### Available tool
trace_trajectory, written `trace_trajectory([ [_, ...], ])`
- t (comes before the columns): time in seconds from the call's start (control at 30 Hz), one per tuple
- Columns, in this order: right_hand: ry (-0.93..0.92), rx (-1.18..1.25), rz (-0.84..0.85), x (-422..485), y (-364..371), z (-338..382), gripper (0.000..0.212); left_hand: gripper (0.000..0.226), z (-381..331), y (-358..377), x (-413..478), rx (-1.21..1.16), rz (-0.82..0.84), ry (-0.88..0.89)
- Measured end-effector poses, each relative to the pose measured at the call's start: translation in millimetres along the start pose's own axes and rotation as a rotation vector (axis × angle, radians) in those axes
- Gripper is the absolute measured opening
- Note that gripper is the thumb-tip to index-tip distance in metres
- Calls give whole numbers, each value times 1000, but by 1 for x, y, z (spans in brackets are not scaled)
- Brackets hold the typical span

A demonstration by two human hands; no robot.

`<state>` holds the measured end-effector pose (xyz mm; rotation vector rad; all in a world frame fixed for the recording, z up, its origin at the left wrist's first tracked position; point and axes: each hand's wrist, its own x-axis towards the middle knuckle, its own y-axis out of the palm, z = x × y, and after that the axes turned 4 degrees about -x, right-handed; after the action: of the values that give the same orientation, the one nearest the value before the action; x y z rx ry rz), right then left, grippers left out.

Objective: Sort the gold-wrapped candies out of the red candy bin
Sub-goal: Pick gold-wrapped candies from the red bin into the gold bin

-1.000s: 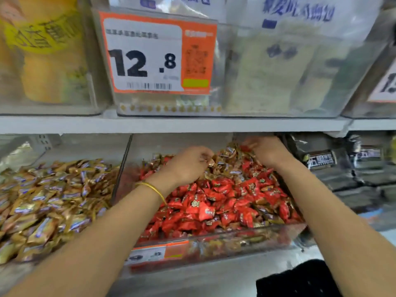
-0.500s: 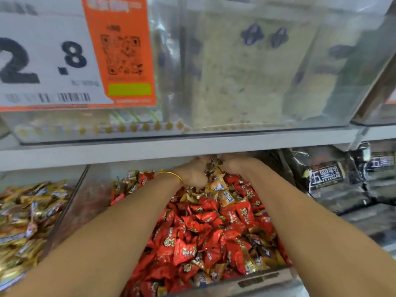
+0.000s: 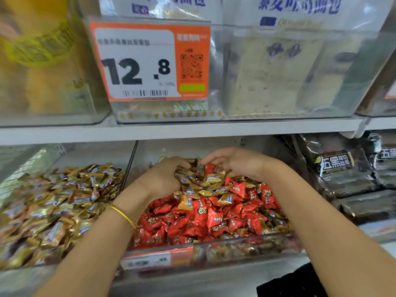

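— Fingers?
— Right hand: curled loosely, apart, cupped over the far heap. Left hand: curled round a clump of gold candies, though how tightly is hard to tell.
— Changed in the last second?
— Spread wide across the back of the red candy bin a second ago, then pressed together at the far end, now drawn slightly apart and nearer, raking gold wrappers into one pile at far centre. Probably gathering, with lifting out not yet done.
— Where are the gold ones?
— Mostly heaped between both hands on top of the red candies; a few stragglers lower down along the near and right edges.
— Around it?
— Gold candy bin just left, beyond a clear divider; black packets right; price tag and shelf above.
— In the way?
— Low shelf overhead, tight for lifting; divider to clear; red pieces likely caught in the scoop.
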<state>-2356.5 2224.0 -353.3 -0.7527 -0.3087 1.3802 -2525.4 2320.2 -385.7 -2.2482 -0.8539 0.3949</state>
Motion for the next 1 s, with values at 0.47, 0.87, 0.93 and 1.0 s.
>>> trace_trajectory([
  [0.47,-30,-186,-652,16,4,-29,39,43,2,3,-10,-63,-232,11],
  [0.87,-34,-656,-106,30,19,-25,38,35,-5,4,-14,-351,-289,-52],
  [0.93,-77,-651,-173,28,18,-26,30,31,-6,3,-15,-377,-313,-46],
  [1.0,-100,-594,-261,24,15,-28,28,24,-8,2,-17,-382,-298,-27],
])
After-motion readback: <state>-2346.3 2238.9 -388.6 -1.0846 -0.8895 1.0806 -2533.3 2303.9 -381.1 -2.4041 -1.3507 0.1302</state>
